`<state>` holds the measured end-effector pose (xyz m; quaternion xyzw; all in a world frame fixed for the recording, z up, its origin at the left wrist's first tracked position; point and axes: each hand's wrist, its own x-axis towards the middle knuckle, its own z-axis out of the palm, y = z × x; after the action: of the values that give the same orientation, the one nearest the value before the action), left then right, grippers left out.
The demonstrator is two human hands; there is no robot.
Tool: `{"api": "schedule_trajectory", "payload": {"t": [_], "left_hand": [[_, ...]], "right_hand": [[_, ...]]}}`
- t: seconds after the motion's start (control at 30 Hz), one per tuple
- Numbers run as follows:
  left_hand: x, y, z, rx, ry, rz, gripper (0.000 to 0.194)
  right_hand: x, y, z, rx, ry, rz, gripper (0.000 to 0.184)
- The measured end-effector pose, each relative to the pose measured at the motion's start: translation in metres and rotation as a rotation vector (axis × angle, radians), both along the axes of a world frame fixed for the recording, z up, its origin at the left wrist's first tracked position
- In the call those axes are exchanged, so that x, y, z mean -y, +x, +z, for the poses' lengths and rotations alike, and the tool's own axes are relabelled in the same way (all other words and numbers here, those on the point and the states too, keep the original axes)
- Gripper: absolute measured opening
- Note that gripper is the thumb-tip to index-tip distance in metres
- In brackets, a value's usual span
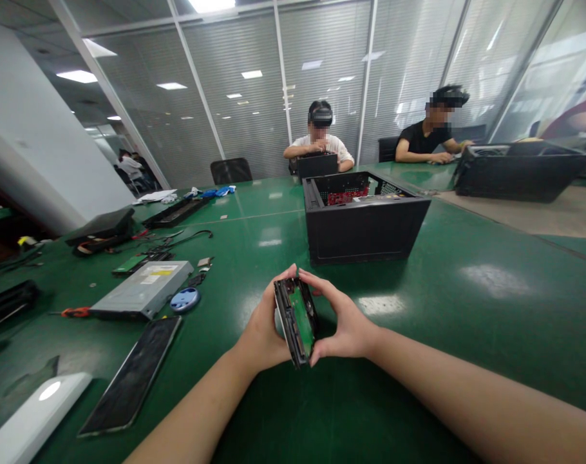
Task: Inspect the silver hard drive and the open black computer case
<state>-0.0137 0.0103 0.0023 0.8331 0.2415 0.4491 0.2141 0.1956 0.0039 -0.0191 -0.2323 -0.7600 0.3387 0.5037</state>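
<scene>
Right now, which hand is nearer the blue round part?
Left: the left hand is between the blue round part and the held drive; the right hand is farther right, on the drive's other side.

- I sit at a glossy green table (491,309); landmark: the open black computer case (365,229) standing on it.
- Left of the case, nearer me: silver optical drive (145,290), lying flat; blue round part (185,299); orange-handled screwdriver (75,312), farthest left of these three.
- Nearer me still, left of the case: long dark panel (133,380) and, farther left, white object (37,419), identity unclear.
- Well left of the case, farther from me: long black tray (177,212), white papers (155,196).
- Right of the case, well apart: second black case (515,171).
</scene>
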Motion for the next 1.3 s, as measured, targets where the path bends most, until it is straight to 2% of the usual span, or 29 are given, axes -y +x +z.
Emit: {"api": "schedule_trajectory", "payload": {"t": [0.37,0.63,1.1,1.3], "left_hand": [[-0.0023,-0.0014,-0.0038,0.01,-0.004,-0.003,0.121],[-0.0032,-0.0026,-0.0045,-0.035,0.053,-0.019,0.123],[-0.0039,-0.0015,-0.0063,-0.039,0.059,-0.006,0.126],[-0.0033,-0.0004,-0.0045,-0.011,0.013,-0.007,0.125]], "right_hand": [[-0.0002,-0.0006,-0.0002,-0.016,-0.013,0.008,0.123],[-0.0035,-0.0008,-0.0028,-0.047,-0.073,0.118,0.131],[-0.0036,0.0002,-0.0035,-0.029,-0.069,0.079,0.131],[-0.003,-0.0007,-0.0034,-0.023,-0.071,0.075,0.129]]}}
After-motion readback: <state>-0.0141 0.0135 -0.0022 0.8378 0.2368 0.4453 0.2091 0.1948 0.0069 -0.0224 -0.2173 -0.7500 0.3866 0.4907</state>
